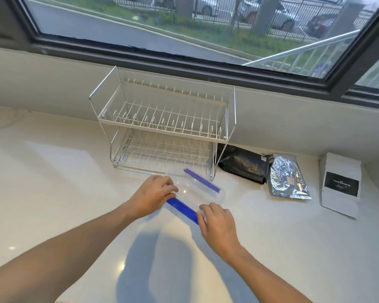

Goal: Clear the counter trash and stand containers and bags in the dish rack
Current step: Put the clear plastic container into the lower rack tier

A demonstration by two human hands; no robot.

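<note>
A clear plastic container (pixel 195 191) with blue clip edges lies on the white counter just in front of the dish rack. My left hand (pixel 152 194) grips its left end and my right hand (pixel 217 224) grips its near right corner by the blue strip. The two-tier white wire dish rack (pixel 162 125) stands against the wall with nothing in it. To the rack's right lie a black bag (pixel 243 164), a silver foil bag (pixel 287 178) and a white bag with a black label (pixel 340 184), all flat on the counter.
The white counter (pixel 53 182) runs left and toward me. A window with a dark frame (pixel 184 53) sits above the low wall behind the rack. A thin white cord (pixel 7 119) lies at the far left.
</note>
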